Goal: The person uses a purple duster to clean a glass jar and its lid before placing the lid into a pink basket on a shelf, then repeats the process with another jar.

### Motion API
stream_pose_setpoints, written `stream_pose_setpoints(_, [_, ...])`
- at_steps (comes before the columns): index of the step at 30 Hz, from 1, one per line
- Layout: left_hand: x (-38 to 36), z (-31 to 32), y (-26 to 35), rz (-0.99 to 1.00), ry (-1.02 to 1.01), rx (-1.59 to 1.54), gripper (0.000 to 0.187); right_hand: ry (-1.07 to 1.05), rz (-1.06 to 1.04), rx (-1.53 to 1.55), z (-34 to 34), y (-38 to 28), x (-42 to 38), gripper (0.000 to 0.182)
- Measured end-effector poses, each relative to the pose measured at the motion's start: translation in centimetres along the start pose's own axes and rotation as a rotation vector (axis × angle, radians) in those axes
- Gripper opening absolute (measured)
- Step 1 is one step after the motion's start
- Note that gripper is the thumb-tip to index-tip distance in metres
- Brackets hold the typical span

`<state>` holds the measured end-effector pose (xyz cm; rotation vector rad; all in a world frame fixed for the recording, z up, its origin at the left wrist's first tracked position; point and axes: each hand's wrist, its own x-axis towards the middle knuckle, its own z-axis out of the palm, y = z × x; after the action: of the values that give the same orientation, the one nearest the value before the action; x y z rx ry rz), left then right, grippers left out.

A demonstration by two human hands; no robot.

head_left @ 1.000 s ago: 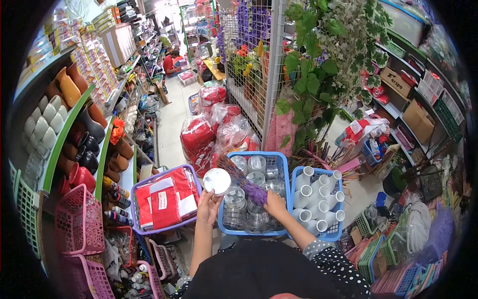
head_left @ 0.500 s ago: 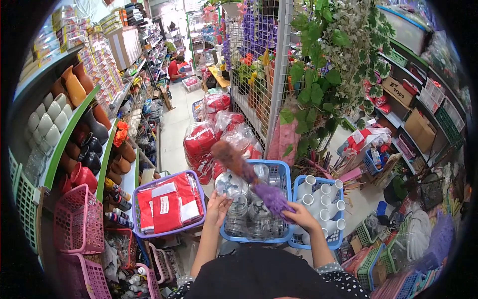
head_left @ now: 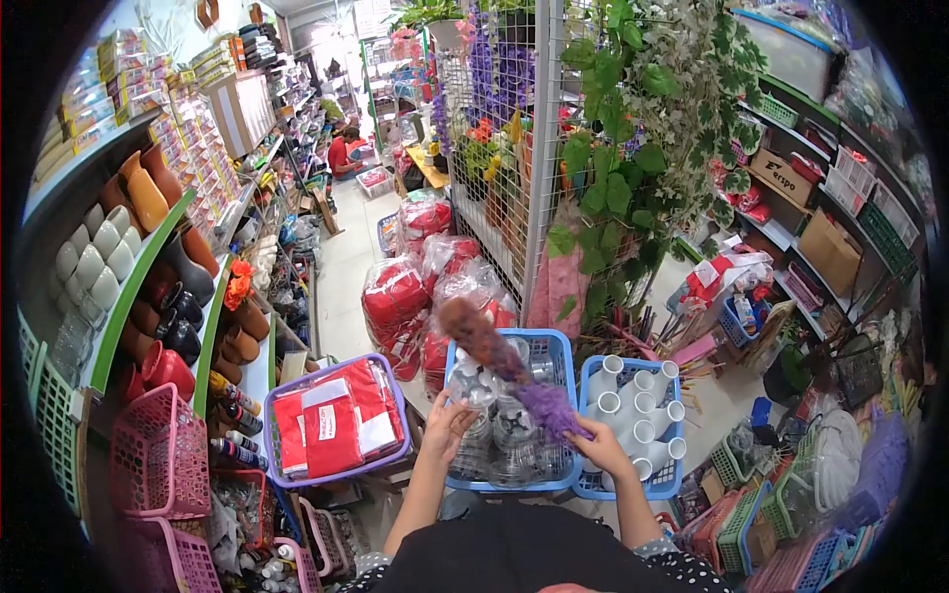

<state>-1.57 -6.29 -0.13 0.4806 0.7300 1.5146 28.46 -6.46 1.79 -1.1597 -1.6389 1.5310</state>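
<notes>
My left hand (head_left: 447, 431) is closed on the edge of a clear glass piece (head_left: 473, 383), held up over the left part of a blue basket (head_left: 565, 348). Similar clear glassware (head_left: 514, 465) fills that basket. Wrapped round the purple end of a fluffy duster (head_left: 494, 356) are the fingers of my right hand (head_left: 599, 447). The duster's brown end points up and to the left, blurred, across the basket near the glass piece. Beside my right hand stands a smaller blue basket (head_left: 675, 484) with several white vases (head_left: 636, 407).
A purple-rimmed basket (head_left: 403, 395) with red cloth packs is at the left. Bagged red bundles (head_left: 395, 292) lie ahead, beside a wire grid (head_left: 539, 198) with hanging plants. Shelves of pots line the left side. Farther back, a person in red (head_left: 344, 155) sits low by the aisle.
The view has shifted slightly. The duster's brown end and the glass piece sit a little differently over the basket; both hands keep their holds.
</notes>
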Motion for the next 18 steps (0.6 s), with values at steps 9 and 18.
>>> stream_pose_setpoints(9, [0.6,-0.9,0.6,0.05,0.036,-0.011,0.041,0.09,-0.071,-0.05,-1.9,-1.2,-2.6,0.042])
stream_pose_setpoints(18, [0.1,1.3,-0.7,-0.057,-0.04,0.102,0.042,0.026,-0.07,-0.139,-0.1,-1.9,-0.4,0.049])
